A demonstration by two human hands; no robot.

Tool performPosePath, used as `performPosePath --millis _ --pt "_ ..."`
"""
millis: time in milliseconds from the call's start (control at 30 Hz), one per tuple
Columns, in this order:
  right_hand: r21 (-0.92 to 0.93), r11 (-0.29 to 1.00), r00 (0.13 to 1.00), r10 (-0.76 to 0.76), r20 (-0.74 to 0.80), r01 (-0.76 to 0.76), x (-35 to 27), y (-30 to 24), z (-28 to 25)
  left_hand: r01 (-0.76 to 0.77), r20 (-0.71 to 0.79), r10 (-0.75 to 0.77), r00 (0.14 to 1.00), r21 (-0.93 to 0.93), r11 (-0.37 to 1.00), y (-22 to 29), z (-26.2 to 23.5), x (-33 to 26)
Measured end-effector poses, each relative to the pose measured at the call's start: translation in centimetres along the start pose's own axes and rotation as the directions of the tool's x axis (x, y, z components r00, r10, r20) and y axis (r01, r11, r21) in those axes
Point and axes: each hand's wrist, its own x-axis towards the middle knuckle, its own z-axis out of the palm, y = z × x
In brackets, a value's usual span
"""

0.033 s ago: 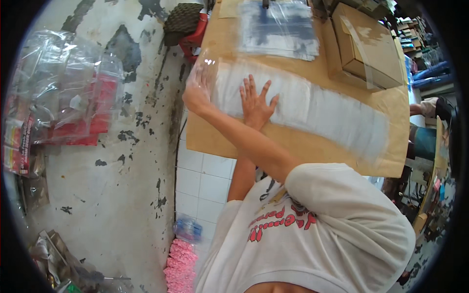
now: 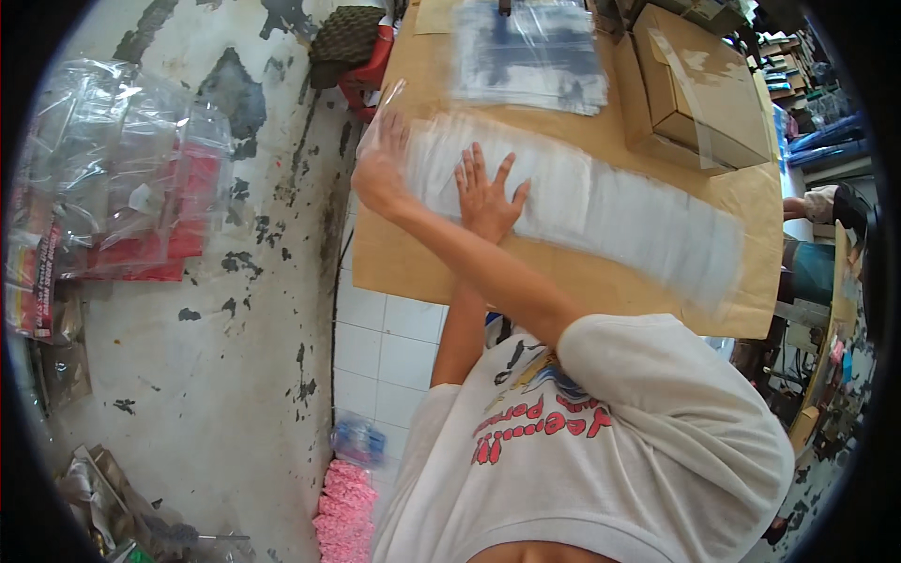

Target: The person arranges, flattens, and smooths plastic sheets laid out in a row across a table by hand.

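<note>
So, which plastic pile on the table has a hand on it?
The long whitish pile: the left hand lies flat on it; the blue-and-white pile beyond is untouched.

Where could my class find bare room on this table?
The brown table is bare along its near edge, below the pale sheets, right of the forearms. A narrower strip lies between the sheets and the box. It is crowded at the left, under the right hand and left hand, and at the back, by the dark stack.
</note>
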Motion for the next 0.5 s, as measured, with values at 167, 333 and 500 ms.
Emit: performPosePath --millis 167,333,500 --pt "-0.236 0.960 0.979 -0.178 -0.099 0.151 -1.4 4.4 -19.6 -0.066 -0.093 0.059 0.994 -0.082 0.994 -2.6 2.4 -1.0" --pt "-0.319 0.944 0.906 -0.065 -0.419 -0.079 -8.9 10.3 -39.9 -0.073 -0.119 0.081 0.990 0.066 0.995 0.2 -0.8 -0.3" --pt "-0.391 0.790 0.719 0.089 -0.690 -0.473 -16.7 19.5 -52.7 -0.063 -0.050 0.070 0.996 0.130 0.989 1.7 -0.9 -0.1"
